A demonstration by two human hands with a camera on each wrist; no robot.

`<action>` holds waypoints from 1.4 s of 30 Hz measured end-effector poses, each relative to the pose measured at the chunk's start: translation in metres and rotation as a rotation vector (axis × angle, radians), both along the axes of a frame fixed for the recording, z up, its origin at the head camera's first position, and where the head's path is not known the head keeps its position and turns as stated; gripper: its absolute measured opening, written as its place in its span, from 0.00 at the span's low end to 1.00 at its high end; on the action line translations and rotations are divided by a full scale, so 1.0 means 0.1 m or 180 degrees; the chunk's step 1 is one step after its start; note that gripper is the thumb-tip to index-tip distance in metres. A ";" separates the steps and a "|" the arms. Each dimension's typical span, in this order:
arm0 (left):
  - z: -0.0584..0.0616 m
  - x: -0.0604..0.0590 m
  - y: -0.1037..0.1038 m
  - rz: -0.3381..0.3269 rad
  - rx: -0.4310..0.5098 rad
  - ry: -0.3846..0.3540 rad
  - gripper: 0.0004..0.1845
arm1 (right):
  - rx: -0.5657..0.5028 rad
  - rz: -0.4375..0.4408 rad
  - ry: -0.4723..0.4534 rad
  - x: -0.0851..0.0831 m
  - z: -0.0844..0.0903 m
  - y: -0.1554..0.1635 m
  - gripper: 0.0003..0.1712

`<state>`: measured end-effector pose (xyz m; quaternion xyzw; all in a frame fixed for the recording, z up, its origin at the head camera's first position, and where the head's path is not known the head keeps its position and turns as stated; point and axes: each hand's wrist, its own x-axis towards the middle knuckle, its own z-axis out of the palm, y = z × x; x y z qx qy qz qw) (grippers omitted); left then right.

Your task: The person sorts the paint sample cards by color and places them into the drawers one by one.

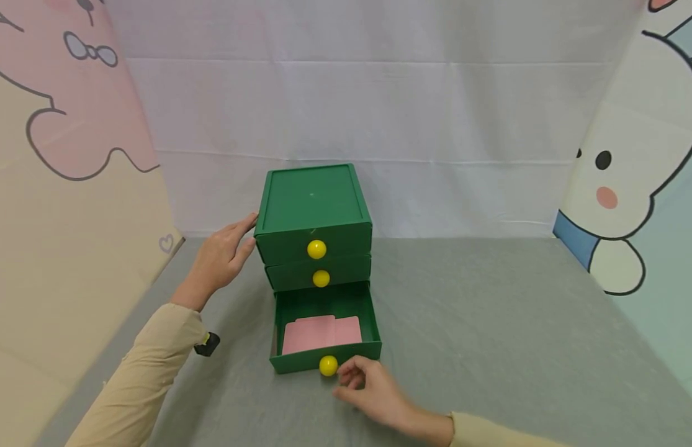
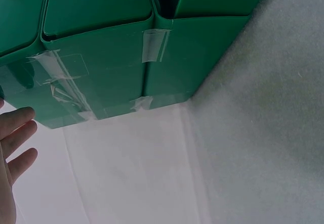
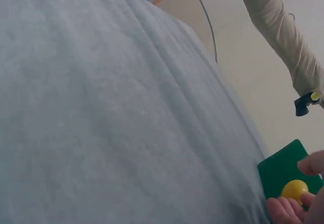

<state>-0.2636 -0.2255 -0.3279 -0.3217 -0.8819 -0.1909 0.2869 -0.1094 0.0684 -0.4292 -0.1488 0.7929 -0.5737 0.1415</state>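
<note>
Green plastic fills your head view: a three-drawer cabinet (image 1: 314,214) on the grey cloth (image 1: 491,323), its bottom drawer (image 1: 326,326) pulled near you with pink cards (image 1: 321,333) inside, your left hand (image 1: 220,257) flat and relaxed against the cabinet's left side, your right hand (image 1: 368,385) with fingers curled at the drawer's yellow knob (image 1: 328,365). Your left wrist view cuts off all but fingertips (image 2: 20,133), straight, beside the taped green wall. Your right wrist view shows fingertips (image 3: 283,210) touching the knob, a firm pinch hard to confirm.
</note>
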 end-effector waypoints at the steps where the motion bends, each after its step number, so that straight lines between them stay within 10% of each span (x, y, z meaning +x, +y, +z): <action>1: 0.00 0.00 0.00 -0.0001 -0.0004 0.0000 0.27 | -0.0024 -0.0091 -0.0020 0.00 -0.03 -0.01 0.13; 21: 0.00 0.01 0.00 0.0041 -0.0018 -0.0036 0.26 | -0.1362 -0.1382 -0.0863 0.08 -0.19 -0.38 0.16; 42: 0.01 0.01 0.01 0.0037 -0.0034 -0.0023 0.27 | -0.1464 -0.1608 -0.0811 -0.05 -0.17 -0.48 0.16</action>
